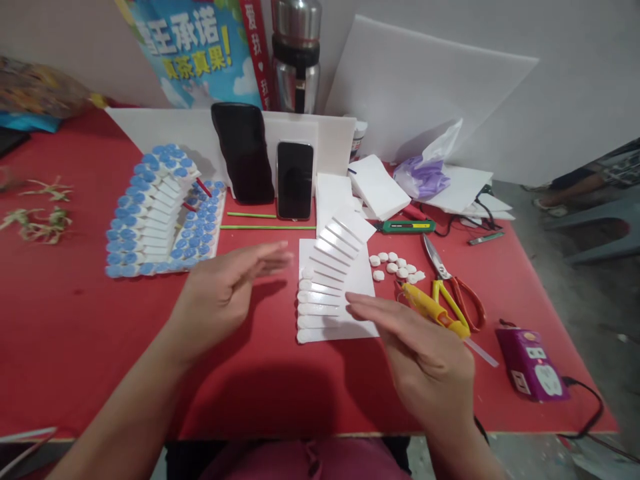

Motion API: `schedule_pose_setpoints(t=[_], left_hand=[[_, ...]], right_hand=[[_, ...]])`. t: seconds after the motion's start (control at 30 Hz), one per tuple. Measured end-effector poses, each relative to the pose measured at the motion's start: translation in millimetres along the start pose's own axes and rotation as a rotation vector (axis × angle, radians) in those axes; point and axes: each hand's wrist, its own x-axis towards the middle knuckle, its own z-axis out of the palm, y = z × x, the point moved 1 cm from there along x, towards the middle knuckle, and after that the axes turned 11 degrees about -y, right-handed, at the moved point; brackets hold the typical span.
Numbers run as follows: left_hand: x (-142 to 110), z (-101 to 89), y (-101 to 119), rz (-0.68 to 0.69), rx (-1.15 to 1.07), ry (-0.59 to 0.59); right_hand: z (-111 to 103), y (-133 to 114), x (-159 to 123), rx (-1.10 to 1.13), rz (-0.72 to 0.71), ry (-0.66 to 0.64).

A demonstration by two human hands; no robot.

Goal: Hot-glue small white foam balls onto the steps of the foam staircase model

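Note:
My left hand is held above the red table, fingers stretched out and holding nothing, left of a white sheet. On that sheet a curved run of white step-like strips lies, with several round white pieces lined along its lower left edge. My right hand hovers at the sheet's right edge, fingers straight and nothing in them. Loose white round pieces lie beyond it. Close to this hand is a yellow glue gun with a clear glue stick, its nozzle toward the loose pieces.
Scissors and a green utility knife lie at the right, near a purple power box with a cord. A blue-and-white stair model stands left. Two phones lean on a white board behind green sticks.

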Motion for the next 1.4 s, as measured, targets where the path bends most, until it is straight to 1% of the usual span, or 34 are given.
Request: schedule_pose_setpoints(t=[0.1, 0.17, 0.27, 0.37, 0.5, 0.57, 0.63, 0.87, 1.23, 1.3, 1.4], left_hand=[[17, 4.5, -5, -0.012, -0.049, 0.076], [26, 11.5, -13, -0.096, -0.057, 0.103], [32, 22.9, -29, -0.268, -0.064, 0.038], [29, 31.1, -41, -0.355, -0.17, -0.009], [25, 35.8, -45, -0.367, -0.331, -0.05], [25, 36.2, -44, -0.371, -0.368, -0.076], [26, 36.1, -44, -0.383, -0.402, -0.1], [24, 37.2, -49, -0.44, -0.522, -0.202], [25, 39.7, -47, -0.46, -0.58, -0.165], [25, 39.6, -48, -0.46, -0.586, -0.175], [23, 36.2, -50, -0.458, -0.583, -0.227]], right_hand=[[-2, 6, -4, -0.079, 0.013, 0.017], [1, 9, -3, -0.13, 0.01, 0.065], [9, 13, 9, -0.169, -0.034, 0.083], [20, 20, 28, -0.185, -0.068, 0.019], [36, 29, 54, -0.28, -0.064, -0.118], [43, 32, 61, -0.33, -0.05, -0.182], [48, 34, 65, -0.369, -0.043, -0.217], [54, 39, 64, -0.45, -0.04, -0.209], [56, 38, 64, -0.474, -0.037, -0.207], [56, 38, 64, -0.46, -0.036, -0.208], [53, 39, 63, -0.424, -0.052, -0.213]])
